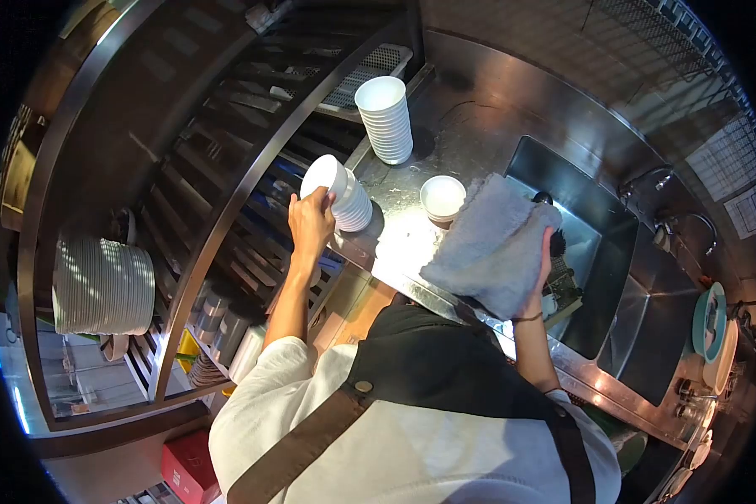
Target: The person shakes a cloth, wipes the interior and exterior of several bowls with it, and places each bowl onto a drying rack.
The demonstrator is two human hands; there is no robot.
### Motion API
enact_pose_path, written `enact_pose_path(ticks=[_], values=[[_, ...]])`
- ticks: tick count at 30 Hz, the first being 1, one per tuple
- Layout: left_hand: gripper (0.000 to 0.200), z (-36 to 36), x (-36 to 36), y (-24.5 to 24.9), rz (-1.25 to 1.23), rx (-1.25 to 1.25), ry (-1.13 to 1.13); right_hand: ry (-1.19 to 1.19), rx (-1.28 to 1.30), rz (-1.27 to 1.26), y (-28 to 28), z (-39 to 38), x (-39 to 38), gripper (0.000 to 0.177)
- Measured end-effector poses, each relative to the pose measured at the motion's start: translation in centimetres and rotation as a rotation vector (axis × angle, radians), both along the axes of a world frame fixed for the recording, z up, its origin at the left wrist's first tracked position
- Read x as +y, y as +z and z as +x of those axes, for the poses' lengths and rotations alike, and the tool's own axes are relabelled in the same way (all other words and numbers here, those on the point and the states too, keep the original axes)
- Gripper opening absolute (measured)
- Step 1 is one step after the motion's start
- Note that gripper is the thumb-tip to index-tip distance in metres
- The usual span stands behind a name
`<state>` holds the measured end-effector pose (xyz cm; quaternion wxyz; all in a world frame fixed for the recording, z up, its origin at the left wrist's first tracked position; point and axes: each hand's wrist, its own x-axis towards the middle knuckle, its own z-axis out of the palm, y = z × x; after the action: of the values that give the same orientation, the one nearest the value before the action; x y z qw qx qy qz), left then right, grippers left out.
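My left hand (pixel 310 220) has its fingers closed on the rim of a white bowl (pixel 322 173). That bowl tops a leaning stack of white bowls (pixel 354 207) at the counter's left edge. A grey cloth (pixel 489 244) hangs spread from my right hand (pixel 543 273), whose fingers are mostly hidden behind it. Between the hands, a short stack of white bowls (pixel 443 198) stands on the wet steel counter (pixel 470 126). Farther back rises a taller stack of white bowls (pixel 385 122).
To the right are a sink basin (pixel 601 244) holding water and dark items, a second basin (pixel 647 336) and a faucet (pixel 697 227). A slatted metal rack (pixel 227 189) lines the left, with stacked plates (pixel 105 286). A teal basin (pixel 711 322) is at far right.
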<state>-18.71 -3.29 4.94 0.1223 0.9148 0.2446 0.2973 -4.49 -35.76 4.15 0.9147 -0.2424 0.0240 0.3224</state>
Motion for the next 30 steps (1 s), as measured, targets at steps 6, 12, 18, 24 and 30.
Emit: enact_pose_path(ticks=[6, 12, 18, 24, 30], values=[[0.005, -0.2, -8.9, 5.1, -0.344, -0.226, -0.160, 0.010, -0.093, -0.090, 2.1, -1.7, 3.2, 0.064], [0.018, 3.3, -18.7, 4.6, -0.322, -0.340, -0.683, 0.158, -0.152, -0.042, 1.1, -3.7, 3.5, 0.066], [0.017, 5.1, -19.6, 3.2, -0.547, -0.390, -1.024, 0.108, -0.112, 0.065, 2.5, 0.2, -2.2, 0.072], [0.033, 10.6, -20.0, 1.8, -2.045, -0.378, -0.636, 0.097, -1.050, -0.774, 3.0, -1.4, -5.9, 0.063], [0.046, 7.7, -19.8, 1.6, -2.417, 0.279, -0.275, 0.217, -1.714, -0.885, 2.2, -2.3, -5.6, 0.055]])
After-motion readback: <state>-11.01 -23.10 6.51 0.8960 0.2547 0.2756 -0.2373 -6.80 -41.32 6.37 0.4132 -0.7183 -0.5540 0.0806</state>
